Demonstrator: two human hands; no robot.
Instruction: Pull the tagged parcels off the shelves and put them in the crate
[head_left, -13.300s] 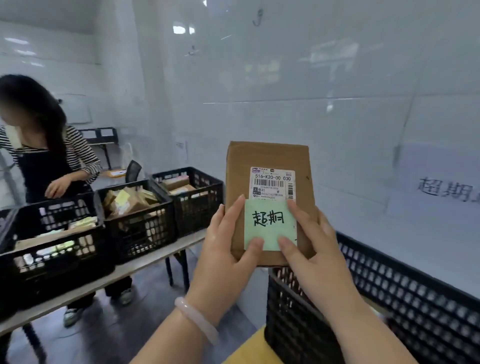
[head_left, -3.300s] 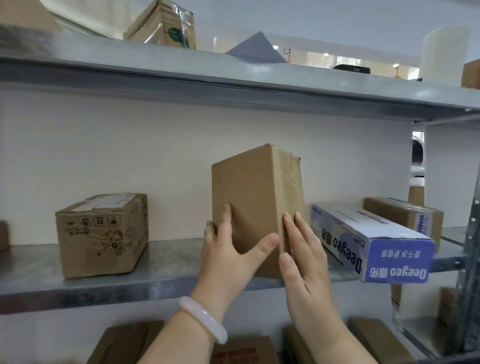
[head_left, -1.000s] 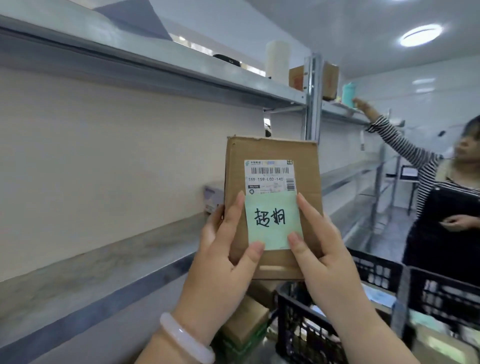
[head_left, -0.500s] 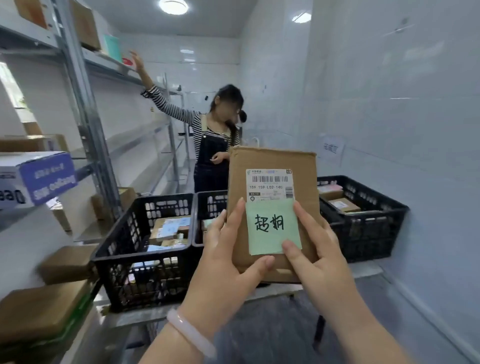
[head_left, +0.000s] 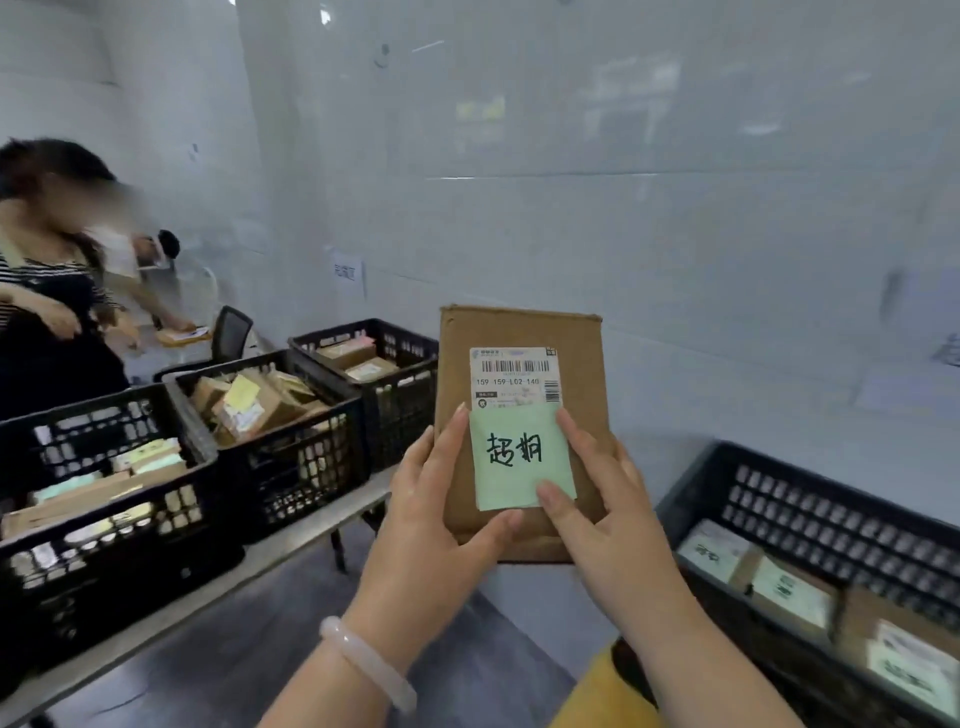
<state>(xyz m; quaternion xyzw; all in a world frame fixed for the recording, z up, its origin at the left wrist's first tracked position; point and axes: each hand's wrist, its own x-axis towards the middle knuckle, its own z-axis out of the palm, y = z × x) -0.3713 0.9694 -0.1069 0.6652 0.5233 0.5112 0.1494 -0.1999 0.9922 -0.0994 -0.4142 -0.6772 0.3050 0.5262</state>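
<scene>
Left hand (head_left: 431, 525) and right hand (head_left: 610, 525) grip parcel (head_left: 519, 330) upright, crate (head_left: 831, 501) at right, other crates (head_left: 296, 467) left

A long pale table (head_left: 311, 538) bears three black crates (head_left: 291, 467) side by side, each holding parcels (head_left: 249, 402)

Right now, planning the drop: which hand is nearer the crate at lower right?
Right. The right hand holds the parcel left of the crate; the left hand holds its farther edge.

Brown parcel (head_left: 519, 332), green note (head_left: 519, 457); black crates (head_left: 831, 499).
</scene>
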